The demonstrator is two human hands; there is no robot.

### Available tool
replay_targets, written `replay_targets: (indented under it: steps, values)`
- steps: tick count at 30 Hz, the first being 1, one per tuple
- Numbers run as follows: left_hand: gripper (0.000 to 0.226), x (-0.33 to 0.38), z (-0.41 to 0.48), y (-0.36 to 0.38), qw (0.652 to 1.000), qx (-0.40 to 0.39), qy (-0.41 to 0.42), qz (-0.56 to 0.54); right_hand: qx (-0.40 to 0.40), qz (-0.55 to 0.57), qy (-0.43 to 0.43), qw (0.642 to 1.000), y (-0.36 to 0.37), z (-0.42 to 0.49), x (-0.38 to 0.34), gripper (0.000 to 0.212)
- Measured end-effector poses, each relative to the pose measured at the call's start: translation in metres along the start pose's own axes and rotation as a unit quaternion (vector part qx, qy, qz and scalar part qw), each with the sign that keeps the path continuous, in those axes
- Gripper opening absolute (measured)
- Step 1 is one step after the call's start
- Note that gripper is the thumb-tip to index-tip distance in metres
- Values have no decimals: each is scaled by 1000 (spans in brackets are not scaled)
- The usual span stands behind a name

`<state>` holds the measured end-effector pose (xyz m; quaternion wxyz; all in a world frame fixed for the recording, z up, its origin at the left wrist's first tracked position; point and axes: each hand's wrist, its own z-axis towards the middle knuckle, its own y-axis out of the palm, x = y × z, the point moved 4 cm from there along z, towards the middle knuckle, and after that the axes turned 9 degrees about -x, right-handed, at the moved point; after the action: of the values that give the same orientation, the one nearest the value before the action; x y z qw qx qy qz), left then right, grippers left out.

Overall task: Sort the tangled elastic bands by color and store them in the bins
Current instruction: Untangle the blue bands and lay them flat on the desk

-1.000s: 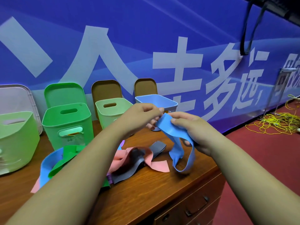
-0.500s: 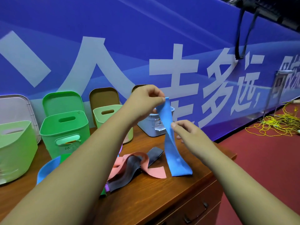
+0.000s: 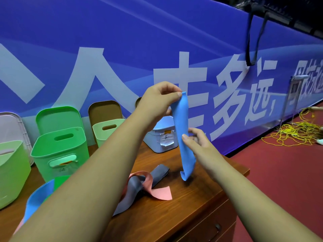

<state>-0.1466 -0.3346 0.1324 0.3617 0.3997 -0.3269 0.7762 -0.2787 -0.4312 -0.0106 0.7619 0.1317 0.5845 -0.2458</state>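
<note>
A blue elastic band [image 3: 183, 130] hangs upright above the wooden table [image 3: 201, 194], its lower end just over the tabletop. My left hand [image 3: 157, 100] pinches its top end. My right hand [image 3: 197, 142] pinches the band at mid-height from the right. On the table lie a grey band [image 3: 138, 187] tangled with a pink band [image 3: 159, 193], and another blue band [image 3: 38, 198] and a green band [image 3: 61, 180] partly hidden by my left arm. The light blue bin [image 3: 162, 142] stands behind the hanging band.
Green bins [image 3: 59, 151], [image 3: 10, 170] and a pale green bin [image 3: 106, 131] stand along the table's back with lids [image 3: 57, 117] leaning on the blue wall. Table edge drops to red floor on the right, where yellow cord [image 3: 295, 135] lies.
My left hand has lifted the blue band's top end higher, so the band now hangs straight and its lower end is off the table. My right hand slid down along it.
</note>
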Motion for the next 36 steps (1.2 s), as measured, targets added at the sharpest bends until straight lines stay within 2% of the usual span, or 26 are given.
replay_targets:
  steps: [3,4,6,8,11,13,16,18,20,23,31,36]
  values:
    - [4,-8,7,0,1000,27,-3,-9,-1,-27,12,1000,-11,1,4,33]
    - [4,-12,9,0,999,39,-4,-16,-14,-44,18,999,-13,1,7,33]
    - [3,-22,13,0,997,67,-10,-28,-31,-63,38,997,-18,-2,17,48]
    - [4,-33,17,0,995,92,-18,-28,-41,-31,63,997,-19,-7,27,56]
    - [6,-48,21,0,992,120,-29,-10,-37,45,89,994,-23,-14,41,35]
    - [7,-59,23,0,990,133,-36,-1,-31,64,94,993,-28,-15,46,31]
    - [8,-72,26,-2,986,164,-34,22,-19,-53,115,992,-36,-16,48,44]
    - [9,-78,27,-1,981,181,-25,64,-15,-172,134,976,-43,-18,50,45]
    - [11,-88,26,1,977,190,-27,95,-11,-235,142,961,-50,-21,50,43]
    - [10,-111,24,4,972,200,-41,112,-19,-303,135,943,-56,-27,52,38]
    - [8,-179,13,29,940,164,-120,273,-10,-422,169,890,-75,-45,64,27]
    - [10,-216,6,42,902,109,-178,377,-3,-496,187,848,-78,-50,69,21]
